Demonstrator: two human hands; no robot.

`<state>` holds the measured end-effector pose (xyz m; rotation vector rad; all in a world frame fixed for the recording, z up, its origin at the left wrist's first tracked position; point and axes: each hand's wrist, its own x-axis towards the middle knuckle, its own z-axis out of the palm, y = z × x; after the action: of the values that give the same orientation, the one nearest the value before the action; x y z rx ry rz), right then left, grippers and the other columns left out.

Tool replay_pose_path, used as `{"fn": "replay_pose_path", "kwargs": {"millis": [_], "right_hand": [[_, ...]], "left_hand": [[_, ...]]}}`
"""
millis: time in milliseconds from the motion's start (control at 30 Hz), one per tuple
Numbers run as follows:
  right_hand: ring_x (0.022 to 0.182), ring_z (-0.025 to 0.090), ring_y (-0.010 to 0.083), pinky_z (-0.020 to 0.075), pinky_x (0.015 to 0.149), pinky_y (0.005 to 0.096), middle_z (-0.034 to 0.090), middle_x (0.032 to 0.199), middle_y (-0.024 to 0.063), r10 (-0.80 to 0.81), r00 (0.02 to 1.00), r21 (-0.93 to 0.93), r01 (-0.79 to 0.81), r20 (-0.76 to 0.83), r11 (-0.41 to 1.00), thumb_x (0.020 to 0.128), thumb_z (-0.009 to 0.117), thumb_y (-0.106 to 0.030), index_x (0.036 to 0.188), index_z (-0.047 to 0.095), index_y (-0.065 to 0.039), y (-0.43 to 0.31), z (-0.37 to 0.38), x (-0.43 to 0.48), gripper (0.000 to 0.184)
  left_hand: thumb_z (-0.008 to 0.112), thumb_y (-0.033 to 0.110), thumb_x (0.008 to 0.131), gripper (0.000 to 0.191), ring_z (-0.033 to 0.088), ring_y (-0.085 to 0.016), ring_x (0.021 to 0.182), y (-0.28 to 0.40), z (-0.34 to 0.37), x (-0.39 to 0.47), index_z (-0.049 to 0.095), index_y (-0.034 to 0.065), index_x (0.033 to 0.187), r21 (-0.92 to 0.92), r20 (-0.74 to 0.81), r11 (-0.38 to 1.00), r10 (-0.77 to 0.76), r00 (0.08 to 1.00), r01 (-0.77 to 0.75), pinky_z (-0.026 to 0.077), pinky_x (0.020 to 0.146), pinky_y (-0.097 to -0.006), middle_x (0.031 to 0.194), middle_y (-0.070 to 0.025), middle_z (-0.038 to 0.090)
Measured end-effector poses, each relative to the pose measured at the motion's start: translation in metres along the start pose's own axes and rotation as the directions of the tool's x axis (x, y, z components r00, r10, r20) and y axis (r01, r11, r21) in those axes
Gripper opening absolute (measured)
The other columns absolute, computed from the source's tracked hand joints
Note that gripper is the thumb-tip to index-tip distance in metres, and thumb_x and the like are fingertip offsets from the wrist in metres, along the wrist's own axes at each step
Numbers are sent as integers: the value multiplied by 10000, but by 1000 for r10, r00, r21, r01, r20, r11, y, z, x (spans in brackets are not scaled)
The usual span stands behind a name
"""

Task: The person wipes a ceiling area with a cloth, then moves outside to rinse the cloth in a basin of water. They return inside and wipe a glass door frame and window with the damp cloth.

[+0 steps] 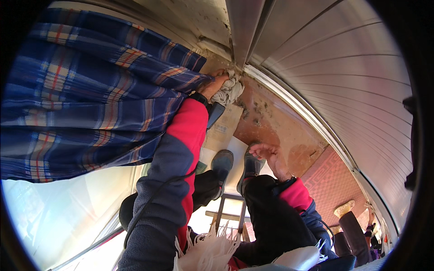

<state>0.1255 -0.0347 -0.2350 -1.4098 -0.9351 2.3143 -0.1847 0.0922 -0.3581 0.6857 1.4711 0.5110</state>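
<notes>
My left hand [214, 84] is closed on a bunched, off-white cloth [230, 88] near the base of a metal frame post. A blue plaid curtain [112, 88] hangs over the left side and touches that wrist, covering part of the hand. Below the wrist, a dark flat object [215, 114] sits close to the black band. My right hand [270, 158] is over my right shoe, its fingers loosely curled and apart, with nothing seen in them. Both shoes [222, 166] rest on pale sheets on the floor.
A ribbed metal panel [339, 67] curves along the right above a pale track [305, 117]. Worn, stained flooring [271, 125] meets a red patterned mat [334, 176]. Cardboard [223, 128] lies underfoot. Another person's legs [354, 233] and hand show at lower right.
</notes>
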Motion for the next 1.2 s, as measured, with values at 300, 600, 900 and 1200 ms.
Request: {"fn": "replay_pose_path", "kwargs": {"millis": [300, 600, 900, 1200], "right_hand": [[864, 593, 128, 453, 776, 260, 685, 951, 51, 19, 1000, -62, -19, -3, 998, 910, 543, -104, 983, 677, -20, -2, 1, 1, 174], [834, 572, 106, 463, 708, 254, 644, 985, 16, -235, 970, 107, 242, -68, 964, 924, 546, -80, 1172, 629, -48, -54, -6, 23, 263], [708, 554, 93, 425, 594, 223, 599, 869, 10, -220, 958, -62, 212, -184, 975, 891, 627, -112, 1090, 561, -65, -94, 20, 47, 215], [510, 541, 115, 423, 465, 227, 575, 657, 49, -250, 927, 126, 293, -280, 948, 875, 631, -75, 850, 558, -15, -84, 15, 60, 98]], "left_hand": [[533, 183, 887, 373, 582, -195, 1039, 41, 4, -28, 582, 10, 1214, -494, -114, 837, 205, 972, -235, 461, 875, -323, 1129, -74, 632], [447, 258, 926, 375, 614, -275, 1042, 61, 15, -45, 589, 19, 1178, -786, 488, 516, 178, 854, 341, 486, 939, -415, 1140, -129, 638], [620, 363, 904, 388, 657, -207, 872, 86, 52, -83, 609, 27, 1098, -644, 462, 694, 18, 887, 321, 544, 783, -343, 973, -86, 667], [738, 167, 792, 445, 641, -180, 921, 89, 50, -105, 555, 68, 1185, -466, 437, 862, 28, 899, 200, 536, 778, -314, 1033, -78, 645]]}}
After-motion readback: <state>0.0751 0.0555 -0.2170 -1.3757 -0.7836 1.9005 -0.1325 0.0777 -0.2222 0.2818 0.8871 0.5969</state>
